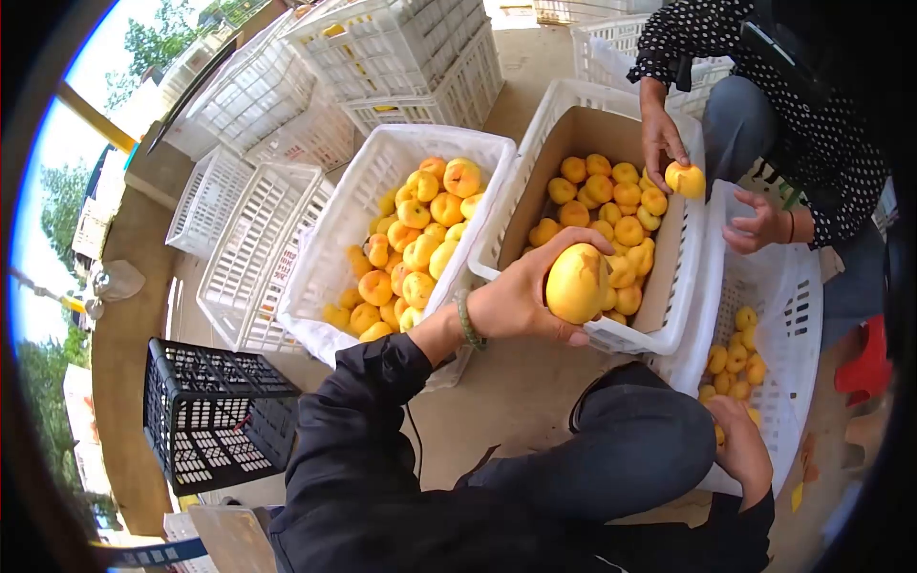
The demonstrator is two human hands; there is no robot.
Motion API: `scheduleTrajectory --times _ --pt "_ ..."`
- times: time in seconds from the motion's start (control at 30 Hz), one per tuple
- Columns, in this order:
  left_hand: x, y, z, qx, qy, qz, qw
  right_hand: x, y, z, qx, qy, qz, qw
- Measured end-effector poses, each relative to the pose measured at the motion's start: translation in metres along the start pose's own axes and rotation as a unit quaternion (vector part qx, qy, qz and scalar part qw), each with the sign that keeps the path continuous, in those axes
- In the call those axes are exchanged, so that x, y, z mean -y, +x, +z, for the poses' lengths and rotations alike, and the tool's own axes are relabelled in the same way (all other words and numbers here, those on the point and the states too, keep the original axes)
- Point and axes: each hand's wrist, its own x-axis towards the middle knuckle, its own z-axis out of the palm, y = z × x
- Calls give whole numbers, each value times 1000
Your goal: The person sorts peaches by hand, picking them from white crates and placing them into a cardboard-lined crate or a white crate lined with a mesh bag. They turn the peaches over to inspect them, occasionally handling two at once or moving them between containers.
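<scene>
My left hand, with a beaded bracelet at the wrist, is closed around a large yellow peach with brown marks at its top. It holds the peach above the near edge of a cardboard-lined white crate of yellow peaches. At the lower right, my right hand reaches into another white crate. Its fingers are curled over a yellow peach, only partly visible beneath them. More small peaches lie beside that hand.
A white crate of larger peaches stands left of the lined one. Across from me, a person in dotted sleeves holds a peach. Stacked white crates stand behind; a black crate sits left, a red object right.
</scene>
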Motion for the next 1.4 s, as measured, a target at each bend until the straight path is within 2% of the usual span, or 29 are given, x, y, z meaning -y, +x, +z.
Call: scheduleTrajectory --times 0.03,0.1,0.13,0.17,0.27,0.33,0.4,0.43,0.47,0.5,0.53,0.6,0.63,0.67,0.73,0.8,0.87,0.93,0.97,1.03,1.07,1.13,1.17,1.2,1.3,1.33,1.37,1.4 --pt "1 -20 -28 -51 139 28 989 -20 -7 13 20 20 5 1000" --pt "8 -68 -73 -228 99 -81 965 -37 -18 23 40 51 21 998" --pt "22 -95 -103 -304 153 -116 933 -39 -22 25 46 72 50 995" --pt "30 -118 -126 -374 137 -170 901 -37 -20 25 53 71 45 995" --pt "47 -163 -173 -434 277 -291 806 -33 -16 24 51 53 67 995" --pt "58 -175 -188 -385 327 -403 763 -31 -14 23 51 51 64 995" --pt "69 -183 -194 -262 357 -498 746 -35 -14 22 61 50 48 996" --pt "84 -188 -198 -214 367 -511 747 -33 -20 15 76 19 84 993" --pt "86 -180 -193 -151 406 -571 698 -33 -22 9 72 19 56 996" --pt "97 -186 -192 -103 443 -572 683 -45 -28 4 95 40 68 992" --pt "120 -205 -207 -72 439 -574 687 -65 -38 6 70 19 48 996" --pt "165 -243 -229 -27 473 -591 653 -83 -37 -12 121 34 145 982" --pt "169 -250 -229 -29 441 -603 665 -101 -35 -16 112 22 157 981" --pt "190 -269 -240 -60 469 -581 662 -120 -28 -18 108 7 160 981" --pt "164 -242 -210 -75 446 -602 658 -158 -5 -14 104 -36 203 973" --pt "171 -251 -215 -103 469 -583 655 -189 31 1 75 -38 203 976" --pt "168 -258 -217 -132 495 -563 648 -210 71 27 45 -72 171 982" --pt "151 -250 -198 -161 552 -470 669 -232 103 71 -9 -147 120 982" --pt "143 -244 -190 -166 555 -473 664 -234 114 87 -11 -144 113 983" --pt "126 -231 -171 -183 540 -380 728 -232 131 118 -29 -288 38 957" --pt "112 -213 -153 -183 544 -383 724 -238 139 133 -30 -283 35 958" --pt "87 -165 -116 -274 469 -317 778 -249 149 159 -40 -324 49 944" --pt "86 -150 -110 -285 468 -276 790 -253 149 163 -53 -339 30 939" --pt "79 -127 -98 -283 468 -280 789 -258 149 163 -50 -336 29 940" --pt "52 -46 -51 -224 494 -160 825 -257 145 139 -33 -276 -19 960" --pt "47 -23 -37 -198 496 -116 838 -249 142 122 -35 -130 21 991" --pt "41 -2 -21 -159 491 -91 851 -239 137 106 -33 19 61 997" --pt "36 19 -6 -123 485 -63 864 -230 131 88 -32 16 56 998"
